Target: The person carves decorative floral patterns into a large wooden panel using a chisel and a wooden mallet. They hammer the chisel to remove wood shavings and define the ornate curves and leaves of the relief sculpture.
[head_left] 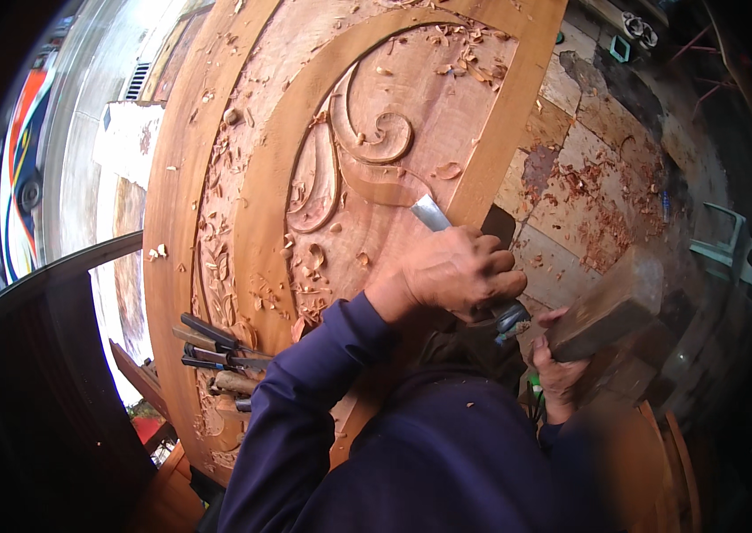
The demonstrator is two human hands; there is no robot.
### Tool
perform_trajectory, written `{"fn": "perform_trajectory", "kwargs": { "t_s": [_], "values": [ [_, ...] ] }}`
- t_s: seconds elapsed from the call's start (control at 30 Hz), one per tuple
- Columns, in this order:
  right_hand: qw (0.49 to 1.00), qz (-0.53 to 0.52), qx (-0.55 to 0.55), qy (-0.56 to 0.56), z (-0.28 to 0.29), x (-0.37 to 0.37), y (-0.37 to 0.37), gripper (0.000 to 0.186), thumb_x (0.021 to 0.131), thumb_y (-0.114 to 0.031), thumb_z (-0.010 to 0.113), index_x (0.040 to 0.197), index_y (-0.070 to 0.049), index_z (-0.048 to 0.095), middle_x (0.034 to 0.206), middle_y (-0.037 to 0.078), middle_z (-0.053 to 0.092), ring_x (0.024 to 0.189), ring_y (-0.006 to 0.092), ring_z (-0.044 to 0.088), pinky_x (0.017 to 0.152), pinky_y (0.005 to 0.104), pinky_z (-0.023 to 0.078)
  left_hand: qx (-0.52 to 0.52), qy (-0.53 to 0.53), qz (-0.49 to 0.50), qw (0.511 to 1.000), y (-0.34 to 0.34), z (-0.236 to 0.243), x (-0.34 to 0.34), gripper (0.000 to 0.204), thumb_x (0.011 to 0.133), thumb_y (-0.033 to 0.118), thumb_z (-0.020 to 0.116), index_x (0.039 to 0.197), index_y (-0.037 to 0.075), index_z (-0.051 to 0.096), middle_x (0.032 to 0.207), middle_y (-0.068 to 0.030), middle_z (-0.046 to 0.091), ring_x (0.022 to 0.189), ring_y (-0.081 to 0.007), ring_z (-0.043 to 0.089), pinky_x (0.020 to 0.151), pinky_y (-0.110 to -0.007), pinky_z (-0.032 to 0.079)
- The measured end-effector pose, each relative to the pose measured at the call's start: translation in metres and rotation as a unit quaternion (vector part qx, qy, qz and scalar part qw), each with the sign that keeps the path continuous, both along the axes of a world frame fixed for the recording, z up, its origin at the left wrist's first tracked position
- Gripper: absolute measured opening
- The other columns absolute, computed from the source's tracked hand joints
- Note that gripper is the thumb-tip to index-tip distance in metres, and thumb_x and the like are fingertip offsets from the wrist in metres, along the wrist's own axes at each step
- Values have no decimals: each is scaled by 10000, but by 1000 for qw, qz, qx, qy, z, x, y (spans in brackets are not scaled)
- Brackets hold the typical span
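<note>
A carved wooden panel with a raised scroll and a leaf shape lies beneath my hands. My left hand is closed round a chisel. Its flat metal blade meets the panel near the lower end of the scroll's stem, and its handle end sticks out below my fist. To the right of that end, my right hand grips a blocky wooden mallet, a little apart from the chisel. The mallet's far side is blurred, and whether it has a handle is hidden.
Several carving chisels lie bunched on the panel's lower left. Curled wood shavings are scattered over the panel, with more on the tiled floor at right. A pale green plastic chair stands farther right; a dark edge borders the left.
</note>
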State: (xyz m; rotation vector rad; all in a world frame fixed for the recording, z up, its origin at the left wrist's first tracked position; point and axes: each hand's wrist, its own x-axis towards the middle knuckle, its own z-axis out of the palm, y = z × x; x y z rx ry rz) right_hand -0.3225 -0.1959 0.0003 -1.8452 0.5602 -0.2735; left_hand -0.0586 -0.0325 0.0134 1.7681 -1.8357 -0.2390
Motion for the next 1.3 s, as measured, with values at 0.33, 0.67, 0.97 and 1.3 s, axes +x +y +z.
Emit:
{"fn": "perform_trajectory", "kwargs": {
  "t_s": [0.33, 0.67, 0.97, 1.3],
  "values": [
    [933, 71, -353, 12, -12, 13, 36, 392, 695, -182, 909, 951, -86, 628, 849, 59, 598, 788, 255, 631, 727, 377, 530, -55, 66, 11, 996, 0, -6, 6, 419, 606, 308, 818, 951, 171, 622, 817, -23, 555, 740, -233, 623, 564, -389, 501],
    [874, 137, -465, -45, -37, 6, 37, 538, 881, -256, 734, 1333, 8, 606, 1256, 159, 663, 1185, 346, 637, 1062, 454, 475, -64, 58, 20, 996, 0, -8, 9, 352, 627, 285, 795, 920, 181, 629, 794, -14, 546, 708, -228, 607, 542, -388, 483],
    [878, 56, -473, 57, -38, 8, 49, 610, 867, -207, 756, 1376, 59, 550, 1298, 195, 637, 1190, 335, 633, 1049, 463, 491, -90, 77, 63, 991, -6, 3, 12, 260, 743, 274, 818, 887, 169, 629, 775, -16, 552, 704, -224, 613, 526, -384, 474],
    [950, 101, -294, 41, -23, 16, 34, 674, 925, -198, 715, 1491, 62, 457, 1416, 207, 599, 1332, 344, 588, 1162, 436, 424, -71, 35, 88, 993, -9, -2, 10, 356, 650, 307, 783, 902, 162, 579, 800, -28, 561, 742, -235, 631, 587, -388, 530]
  ]
}}
